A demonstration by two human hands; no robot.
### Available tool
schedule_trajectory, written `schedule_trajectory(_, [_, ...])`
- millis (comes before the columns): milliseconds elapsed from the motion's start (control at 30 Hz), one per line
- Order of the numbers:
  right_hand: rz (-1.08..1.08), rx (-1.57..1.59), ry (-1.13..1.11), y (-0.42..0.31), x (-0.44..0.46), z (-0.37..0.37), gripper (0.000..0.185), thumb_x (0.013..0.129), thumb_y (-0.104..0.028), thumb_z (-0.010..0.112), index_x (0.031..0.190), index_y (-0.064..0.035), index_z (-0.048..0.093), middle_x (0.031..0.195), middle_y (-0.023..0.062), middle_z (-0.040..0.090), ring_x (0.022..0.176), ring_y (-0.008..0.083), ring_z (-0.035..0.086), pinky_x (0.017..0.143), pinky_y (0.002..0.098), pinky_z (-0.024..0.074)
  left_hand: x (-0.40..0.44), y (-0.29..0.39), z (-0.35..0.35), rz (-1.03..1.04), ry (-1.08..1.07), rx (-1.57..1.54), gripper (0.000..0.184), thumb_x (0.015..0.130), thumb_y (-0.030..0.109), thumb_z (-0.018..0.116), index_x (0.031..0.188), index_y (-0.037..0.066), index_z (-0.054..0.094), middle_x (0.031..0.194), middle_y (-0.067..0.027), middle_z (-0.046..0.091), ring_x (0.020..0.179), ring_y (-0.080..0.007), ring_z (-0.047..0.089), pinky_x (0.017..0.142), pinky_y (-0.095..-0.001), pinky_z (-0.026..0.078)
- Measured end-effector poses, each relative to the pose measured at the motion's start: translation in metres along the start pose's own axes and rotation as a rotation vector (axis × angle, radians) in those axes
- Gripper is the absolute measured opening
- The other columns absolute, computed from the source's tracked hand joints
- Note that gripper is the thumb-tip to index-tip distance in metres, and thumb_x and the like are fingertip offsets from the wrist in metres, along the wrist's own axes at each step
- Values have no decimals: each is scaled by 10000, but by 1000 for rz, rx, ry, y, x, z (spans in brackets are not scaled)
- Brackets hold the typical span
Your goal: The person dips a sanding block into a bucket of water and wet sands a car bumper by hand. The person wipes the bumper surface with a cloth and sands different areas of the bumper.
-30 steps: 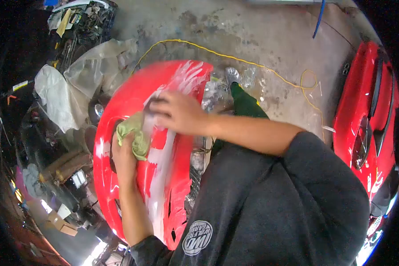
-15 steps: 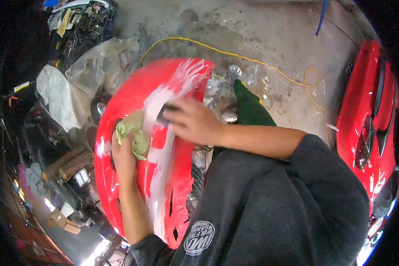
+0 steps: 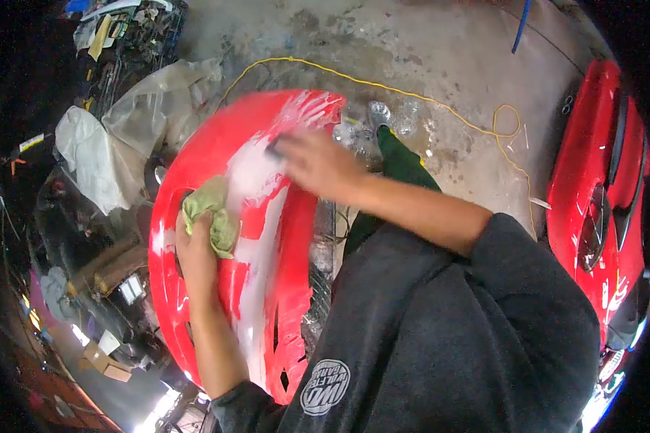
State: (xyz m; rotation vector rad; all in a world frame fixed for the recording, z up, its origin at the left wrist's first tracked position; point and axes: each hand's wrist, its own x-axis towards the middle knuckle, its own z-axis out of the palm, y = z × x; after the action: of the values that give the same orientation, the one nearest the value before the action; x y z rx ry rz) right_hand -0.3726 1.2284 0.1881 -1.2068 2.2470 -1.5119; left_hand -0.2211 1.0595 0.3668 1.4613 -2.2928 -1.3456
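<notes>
A curved red car bumper (image 3: pixel 177 281) with a whitish sanded or filled strip (image 3: pixel 256 169) lies below me. My left hand (image 3: pixel 198 252) holds a crumpled green cloth (image 3: pixel 217 224) against the bumper, beside its oval opening. My right hand (image 3: pixel 321 166), blurred by motion, is closed on a small dark pad (image 3: pixel 274 149) and presses it on the upper part of the whitish strip. Further down, this strip is broken by bare red patches, and the right edge of the bumper looks jagged.
A yellow cord (image 3: pixel 368 84) curls over the concrete floor. Another red bumper (image 3: pixel 581 166) stands at the right. Plastic sheeting (image 3: pixel 97 162) and a cardboard box (image 3: pixel 107 363) are on the left. A green trouser leg and shoe (image 3: pixel 379 113) show past my right arm.
My right hand with the dark pad has moved up along the whitish strip since half a second ago. My left hand stays on the bumper with the cloth.
</notes>
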Motion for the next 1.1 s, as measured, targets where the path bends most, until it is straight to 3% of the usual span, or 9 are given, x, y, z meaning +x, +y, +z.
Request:
schedule_trajectory(167, [-160, -4, 57, 24, -3, 3, 405, 917, -346, 696, 1260, -130, 706, 1261, 174, 656, 1088, 383, 647, 954, 489, 535, -3, 0, 0, -19, 7, -51, 422, 980, 200, 610, 1337, -24, 608, 1186, -97, 680, 1056, -177, 639, 933, -320, 504])
schedule_trajectory(200, [93, 46, 74, 45, 1, 9, 415, 910, -350, 706, 1268, -142, 700, 1288, 167, 645, 1082, 384, 642, 951, 486, 534, -1, -1, -1, 2, -3, -18, 426, 980, 200, 611, 1343, -23, 605, 1187, -97, 681, 1057, -177, 640, 935, -322, 506])
schedule_trajectory(433, [-233, 4, -20, 18, -14, -1, 398, 951, -323, 705, 1295, -123, 705, 1392, 167, 625, 1220, 358, 620, 1031, 466, 511, 0, -9, 1, -1, 15, -112, 409, 967, 207, 628, 1298, -32, 636, 1137, -86, 710, 980, -163, 672, 889, -306, 529])
schedule_trajectory(567, [111, 44, 62, 35, -7, 18, 373, 967, -310, 663, 1278, -104, 691, 1416, 159, 612, 1241, 370, 601, 1056, 488, 478, 4, -7, -1, 16, 9, -18, 419, 975, 208, 626, 1320, -30, 622, 1171, -91, 702, 996, -171, 674, 900, -310, 530])
schedule_trajectory(667, [-360, 123, -76, -45, -26, -9, 342, 896, -260, 714, 1219, -149, 688, 1417, 112, 590, 1114, 345, 630, 917, 474, 508, -5, -5, 6, -25, 38, -111, 415, 972, 207, 623, 1317, -26, 630, 1180, -92, 701, 1011, -170, 667, 900, -305, 523])
schedule_trajectory(767, [-446, 52, -87, -9, -16, -9, 358, 894, -232, 716, 1238, -142, 683, 1437, 107, 591, 1106, 344, 635, 911, 465, 516, -6, 2, 6, 11, 29, -71, 416, 978, 195, 616, 1334, -19, 620, 1192, -94, 695, 1043, -173, 655, 926, -308, 511])
schedule_trajectory(900, [8, 27, 52, 53, -15, 13, 364, 951, -237, 668, 1296, -122, 656, 1475, 143, 579, 1220, 373, 604, 994, 494, 483, -5, 4, 1, 14, -3, 12, 416, 980, 176, 607, 1350, -14, 611, 1214, -100, 686, 1074, -180, 645, 961, -318, 503])
schedule_trajectory(1033, [-524, 113, -148, -45, -29, -8, 359, 953, -220, 619, 1301, -142, 661, 1477, 109, 581, 1277, 360, 579, 1025, 487, 478, -7, -5, 7, -19, 31, -64, 423, 965, 185, 617, 1335, -22, 618, 1201, -101, 692, 1045, -182, 667, 945, -319, 522])
schedule_trajectory(1100, [-522, 132, -110, -32, -22, -12, 381, 909, -208, 645, 1287, -162, 661, 1438, 101, 605, 1231, 335, 607, 1008, 473, 486, -5, -6, 5, 8, 27, -102, 420, 969, 186, 619, 1335, -21, 618, 1201, -101, 692, 1050, -183, 667, 945, -319, 522])
